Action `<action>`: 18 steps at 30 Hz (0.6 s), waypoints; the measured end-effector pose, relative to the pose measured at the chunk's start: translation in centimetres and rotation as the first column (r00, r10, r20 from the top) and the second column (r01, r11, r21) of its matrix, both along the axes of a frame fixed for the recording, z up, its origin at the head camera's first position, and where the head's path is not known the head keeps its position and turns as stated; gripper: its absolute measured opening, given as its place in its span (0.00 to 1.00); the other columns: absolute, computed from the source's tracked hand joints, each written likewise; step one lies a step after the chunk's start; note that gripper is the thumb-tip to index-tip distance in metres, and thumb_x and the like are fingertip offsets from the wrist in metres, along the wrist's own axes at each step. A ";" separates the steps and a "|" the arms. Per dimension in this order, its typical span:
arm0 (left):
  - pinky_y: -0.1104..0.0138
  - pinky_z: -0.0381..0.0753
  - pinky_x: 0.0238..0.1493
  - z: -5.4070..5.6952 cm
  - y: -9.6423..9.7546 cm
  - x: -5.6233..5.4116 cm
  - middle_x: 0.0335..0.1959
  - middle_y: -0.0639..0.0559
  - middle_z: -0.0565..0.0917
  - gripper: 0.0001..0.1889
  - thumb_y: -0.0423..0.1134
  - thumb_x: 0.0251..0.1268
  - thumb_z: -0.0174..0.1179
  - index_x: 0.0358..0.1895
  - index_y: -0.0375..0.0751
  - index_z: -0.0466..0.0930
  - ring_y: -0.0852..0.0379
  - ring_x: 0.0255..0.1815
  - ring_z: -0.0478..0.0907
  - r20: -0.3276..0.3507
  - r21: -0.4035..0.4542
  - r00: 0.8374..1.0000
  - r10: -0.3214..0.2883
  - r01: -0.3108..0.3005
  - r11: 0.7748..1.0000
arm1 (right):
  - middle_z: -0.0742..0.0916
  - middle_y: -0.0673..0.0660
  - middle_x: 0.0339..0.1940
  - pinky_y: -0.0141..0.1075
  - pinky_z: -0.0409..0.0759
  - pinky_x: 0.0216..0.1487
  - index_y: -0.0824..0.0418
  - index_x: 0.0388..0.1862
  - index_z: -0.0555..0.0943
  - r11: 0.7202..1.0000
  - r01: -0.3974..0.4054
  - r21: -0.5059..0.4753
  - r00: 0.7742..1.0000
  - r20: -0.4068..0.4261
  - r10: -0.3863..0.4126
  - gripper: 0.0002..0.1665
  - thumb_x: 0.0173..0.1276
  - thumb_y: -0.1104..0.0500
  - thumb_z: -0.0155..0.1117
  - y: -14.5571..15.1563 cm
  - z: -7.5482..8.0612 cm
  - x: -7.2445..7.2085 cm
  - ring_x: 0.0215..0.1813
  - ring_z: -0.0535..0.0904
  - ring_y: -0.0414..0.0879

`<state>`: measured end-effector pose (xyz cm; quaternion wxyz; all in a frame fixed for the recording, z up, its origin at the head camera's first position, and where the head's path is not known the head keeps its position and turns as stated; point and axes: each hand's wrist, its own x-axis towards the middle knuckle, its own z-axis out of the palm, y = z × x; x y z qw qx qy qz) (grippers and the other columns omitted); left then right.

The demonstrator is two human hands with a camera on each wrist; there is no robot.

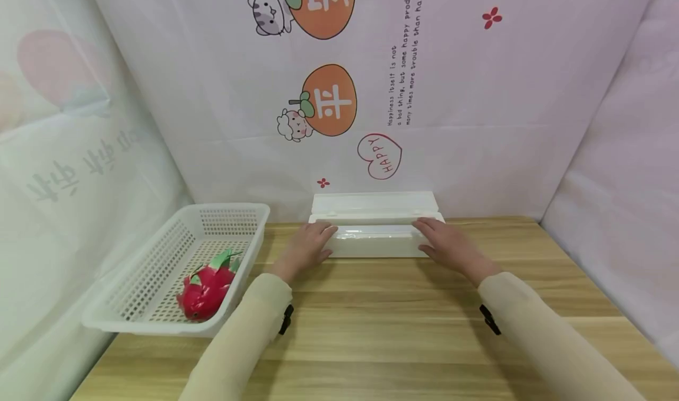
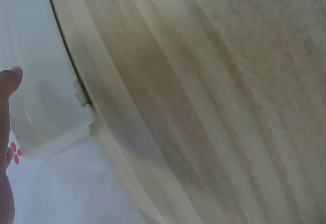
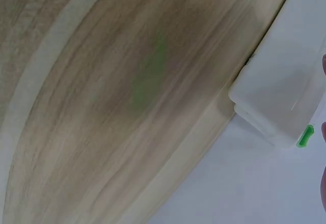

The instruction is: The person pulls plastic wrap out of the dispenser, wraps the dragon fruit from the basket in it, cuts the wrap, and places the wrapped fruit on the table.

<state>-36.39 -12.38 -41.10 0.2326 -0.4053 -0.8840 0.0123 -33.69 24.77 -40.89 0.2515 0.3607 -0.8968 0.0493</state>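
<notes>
A long white box (image 1: 378, 247) stands at the back of the wooden table, its lid (image 1: 373, 202) raised against the wall behind. Glossy white material shows along its opening. My left hand (image 1: 306, 249) grips the left end, fingers over the top edge and thumb on the front face. At the right end, my right hand (image 1: 450, 246) holds the box in the same way. The left wrist view shows the left thumb (image 2: 11, 81) against the box. A small green piece (image 3: 305, 136) sits at the box's end in the right wrist view, where most of the right hand is out of frame.
On the left stands a white perforated basket (image 1: 151, 259) with a red dragon fruit (image 1: 208, 292) with green leaf tips inside. Printed white sheeting (image 1: 451, 94) encloses the back and both sides of the table (image 1: 382, 330).
</notes>
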 end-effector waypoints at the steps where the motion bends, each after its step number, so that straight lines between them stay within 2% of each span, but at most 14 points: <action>1: 0.53 0.71 0.60 -0.1 0.1 0.0 0.56 0.39 0.77 0.29 0.41 0.59 0.69 0.62 0.35 0.73 0.44 0.59 0.73 -0.001 0.003 1.000 -0.002 0.002 1.000 | 0.79 0.70 0.57 0.53 0.77 0.55 0.71 0.62 0.71 1.000 -0.003 -0.004 1.000 -0.004 0.003 0.35 0.58 0.62 0.74 0.0 -0.1 0.0 0.58 0.76 0.62; 4: 0.54 0.71 0.61 -0.2 0.3 0.1 0.56 0.40 0.78 0.27 0.40 0.59 0.69 0.61 0.35 0.73 0.44 0.58 0.74 -0.009 0.014 1.000 -0.005 0.005 1.000 | 0.79 0.70 0.57 0.53 0.77 0.54 0.71 0.61 0.71 1.000 -0.011 -0.015 1.000 -0.019 0.011 0.35 0.57 0.64 0.74 -0.2 -0.4 -0.2 0.58 0.76 0.63; 12: 0.56 0.77 0.55 -0.6 0.7 0.0 0.49 0.40 0.81 0.24 0.36 0.56 0.70 0.56 0.34 0.76 0.44 0.50 0.79 -0.108 0.046 0.992 -0.063 0.068 0.997 | 0.80 0.69 0.55 0.53 0.78 0.53 0.73 0.60 0.72 1.000 -0.009 -0.018 0.999 -0.039 0.009 0.33 0.57 0.67 0.73 -0.7 -1.1 -0.4 0.57 0.76 0.63; 18: 0.58 0.79 0.52 -1.1 1.0 -0.2 0.46 0.40 0.81 0.21 0.33 0.56 0.69 0.53 0.32 0.77 0.45 0.47 0.79 -0.136 0.067 0.989 -0.064 0.074 0.995 | 0.81 0.68 0.53 0.51 0.79 0.51 0.72 0.58 0.74 1.000 -0.012 -0.011 0.997 -0.073 0.011 0.29 0.57 0.67 0.72 -1.0 -1.2 -0.3 0.54 0.78 0.62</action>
